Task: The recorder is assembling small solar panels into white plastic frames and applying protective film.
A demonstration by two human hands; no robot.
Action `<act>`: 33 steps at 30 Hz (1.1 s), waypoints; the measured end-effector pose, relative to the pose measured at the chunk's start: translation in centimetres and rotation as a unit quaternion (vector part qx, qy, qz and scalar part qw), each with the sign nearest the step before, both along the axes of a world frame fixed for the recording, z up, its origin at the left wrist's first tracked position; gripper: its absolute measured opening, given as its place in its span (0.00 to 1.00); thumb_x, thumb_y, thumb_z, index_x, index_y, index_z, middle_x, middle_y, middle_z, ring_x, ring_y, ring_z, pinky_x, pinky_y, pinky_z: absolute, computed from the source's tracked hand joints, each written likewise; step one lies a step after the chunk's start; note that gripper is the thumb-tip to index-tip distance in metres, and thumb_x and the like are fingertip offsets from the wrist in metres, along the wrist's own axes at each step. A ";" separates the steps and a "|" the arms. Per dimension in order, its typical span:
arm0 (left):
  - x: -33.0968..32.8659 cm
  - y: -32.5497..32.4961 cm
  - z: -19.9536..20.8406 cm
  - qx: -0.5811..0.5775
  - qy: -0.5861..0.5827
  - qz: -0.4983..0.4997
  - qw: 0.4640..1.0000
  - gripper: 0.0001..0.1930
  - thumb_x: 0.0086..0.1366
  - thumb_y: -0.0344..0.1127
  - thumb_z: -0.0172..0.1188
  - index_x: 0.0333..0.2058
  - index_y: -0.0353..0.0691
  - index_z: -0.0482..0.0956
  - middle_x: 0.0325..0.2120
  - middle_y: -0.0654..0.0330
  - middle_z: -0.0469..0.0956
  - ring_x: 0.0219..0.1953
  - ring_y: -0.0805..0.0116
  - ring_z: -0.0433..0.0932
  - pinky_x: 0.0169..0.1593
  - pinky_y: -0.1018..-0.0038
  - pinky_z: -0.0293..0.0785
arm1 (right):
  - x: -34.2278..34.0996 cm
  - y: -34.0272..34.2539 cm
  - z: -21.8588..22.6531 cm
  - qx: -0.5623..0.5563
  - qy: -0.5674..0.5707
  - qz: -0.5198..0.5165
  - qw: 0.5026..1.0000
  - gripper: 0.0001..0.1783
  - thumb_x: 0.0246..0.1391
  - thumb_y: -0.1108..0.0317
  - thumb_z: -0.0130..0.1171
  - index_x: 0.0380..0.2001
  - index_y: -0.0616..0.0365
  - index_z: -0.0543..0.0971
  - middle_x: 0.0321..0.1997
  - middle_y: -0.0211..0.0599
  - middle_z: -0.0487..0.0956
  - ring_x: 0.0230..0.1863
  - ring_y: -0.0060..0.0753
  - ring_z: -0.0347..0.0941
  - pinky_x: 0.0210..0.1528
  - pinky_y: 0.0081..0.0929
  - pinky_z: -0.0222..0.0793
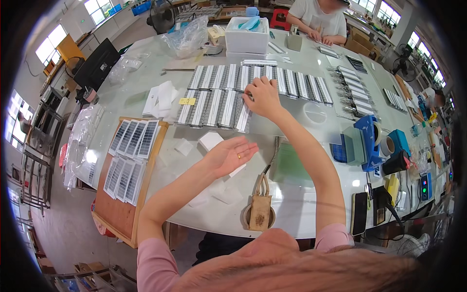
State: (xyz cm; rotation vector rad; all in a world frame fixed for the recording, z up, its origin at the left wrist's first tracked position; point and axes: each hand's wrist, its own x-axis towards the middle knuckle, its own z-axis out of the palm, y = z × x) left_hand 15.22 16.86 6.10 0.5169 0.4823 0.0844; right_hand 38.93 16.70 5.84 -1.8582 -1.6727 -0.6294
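Observation:
My left hand point(232, 156) is held palm up over the table, fingers stretched out, nothing in it; a ring is on one finger. My right hand point(263, 99) reaches forward to two rows of flat grey strips with white bands point(228, 108). Its fingers are bent together at the upper end of a slightly slanted strip point(242, 118); what is between the fingertips is hidden. A yellow label point(187, 101) lies on the strips at the left. Below my left hand are a white box-like block point(210, 140) and loose white paper pieces point(226, 192).
At left, a wooden tray point(163, 134) bears dark gridded panels. Near the front edge sits a brown pad with a looped handle point(260, 212). A blue tape dispenser point(366, 141), phone point(359, 213) and cables are right. A white bin point(247, 36) stands behind; a co-worker point(318, 22) sits opposite.

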 end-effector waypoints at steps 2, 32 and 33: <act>0.6 -0.1 -0.1 -0.029 -0.003 0.035 0.999 0.20 0.67 0.34 0.59 0.52 0.31 0.62 0.58 0.42 0.64 0.61 0.50 0.68 0.62 0.64 0.69 | -0.1 0.1 0.0 -0.002 -0.007 0.001 1.000 0.06 0.48 0.59 0.65 0.25 0.45 0.82 0.32 0.26 0.75 0.42 0.35 0.68 0.47 0.39 0.56; 1.3 -2.6 -1.2 -0.028 0.002 0.214 0.977 0.12 0.68 0.28 0.57 0.49 0.38 0.69 0.46 0.59 0.75 0.49 0.70 0.74 0.57 0.73 0.72 | -4.2 -12.1 2.1 -0.030 0.424 0.001 0.905 0.20 0.58 0.50 0.61 0.28 0.57 0.81 0.22 0.28 0.78 0.23 0.23 0.71 0.26 0.25 0.63; 1.3 -2.9 -0.8 -0.022 0.006 0.225 0.974 0.14 0.68 0.27 0.56 0.50 0.33 0.69 0.47 0.56 0.76 0.49 0.67 0.76 0.55 0.72 0.75 | -5.1 -13.2 2.0 -0.071 0.501 0.003 0.862 0.24 0.59 0.46 0.60 0.27 0.59 0.81 0.21 0.27 0.77 0.21 0.19 0.70 0.23 0.23 0.62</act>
